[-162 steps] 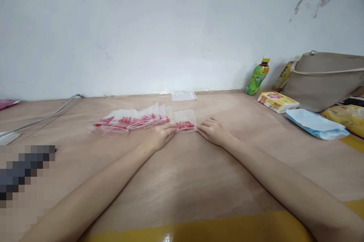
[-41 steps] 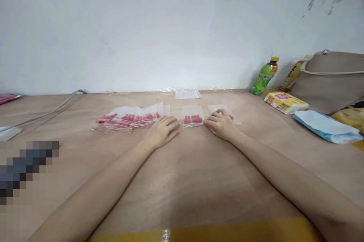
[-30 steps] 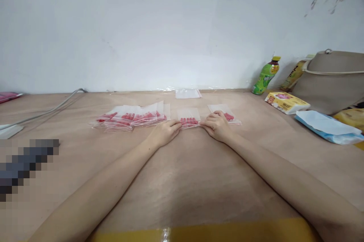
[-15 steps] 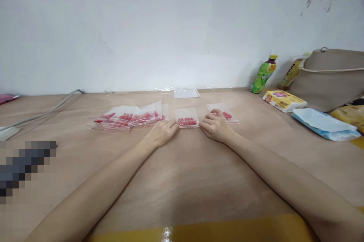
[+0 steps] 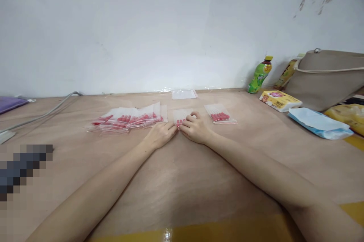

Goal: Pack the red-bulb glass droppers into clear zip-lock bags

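Observation:
A small clear zip bag [image 5: 183, 113] with red pieces lies flat at the middle. My left hand [image 5: 162, 134] rests at its lower left corner, fingers pressed together. Over its lower right part lies my right hand [image 5: 195, 128], fingers curled along the bag's bottom edge; both hands' fingertips nearly meet there. Left of my left hand is an overlapping pile of similar bags [image 5: 127, 117] with red pieces. To the right of my right hand lies another filled bag [image 5: 220, 114].
Near the wall lies a flat white bag [image 5: 184, 94]. At the right are a green bottle [image 5: 259, 76], a yellow tissue pack [image 5: 280, 100], a blue-white packet [image 5: 319, 123] and a beige handbag [image 5: 330, 77]. A grey cable [image 5: 48, 113] runs at the left.
My right hand has moved left, from beside the right-hand bag onto the middle bag. My left hand has stayed at the middle bag's corner. The view has shifted slightly.

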The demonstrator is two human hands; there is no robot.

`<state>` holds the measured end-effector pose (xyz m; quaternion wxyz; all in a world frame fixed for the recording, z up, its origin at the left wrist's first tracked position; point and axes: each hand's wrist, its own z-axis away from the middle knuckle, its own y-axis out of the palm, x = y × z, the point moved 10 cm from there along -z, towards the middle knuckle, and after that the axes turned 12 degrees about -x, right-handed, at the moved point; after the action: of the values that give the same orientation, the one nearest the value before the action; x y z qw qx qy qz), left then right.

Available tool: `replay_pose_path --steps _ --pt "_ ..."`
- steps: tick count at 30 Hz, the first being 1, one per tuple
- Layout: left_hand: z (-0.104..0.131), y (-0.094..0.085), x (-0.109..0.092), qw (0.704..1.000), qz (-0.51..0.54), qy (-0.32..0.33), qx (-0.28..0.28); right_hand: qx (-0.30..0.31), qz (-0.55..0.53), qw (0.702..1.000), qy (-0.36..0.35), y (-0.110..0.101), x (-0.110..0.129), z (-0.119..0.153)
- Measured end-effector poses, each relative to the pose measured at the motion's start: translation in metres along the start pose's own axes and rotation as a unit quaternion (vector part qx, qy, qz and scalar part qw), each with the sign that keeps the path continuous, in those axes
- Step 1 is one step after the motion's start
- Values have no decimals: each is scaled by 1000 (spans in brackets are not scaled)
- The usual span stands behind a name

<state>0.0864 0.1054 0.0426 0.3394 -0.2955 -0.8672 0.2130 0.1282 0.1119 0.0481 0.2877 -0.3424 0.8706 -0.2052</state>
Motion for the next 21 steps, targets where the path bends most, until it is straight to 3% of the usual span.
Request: replay_pose_path --steps 5,11,21 --pt "-2 -5 0 1000 2 2 -3 13 -13 998 -59 7 11 -5" --pt "-5 -6 -1 1000 15 0 1 21 6 997 -73 0 8 1" --pt "-4 -6 2 1000 21 -15 4 20 54 998 -21 -28 -31 34"
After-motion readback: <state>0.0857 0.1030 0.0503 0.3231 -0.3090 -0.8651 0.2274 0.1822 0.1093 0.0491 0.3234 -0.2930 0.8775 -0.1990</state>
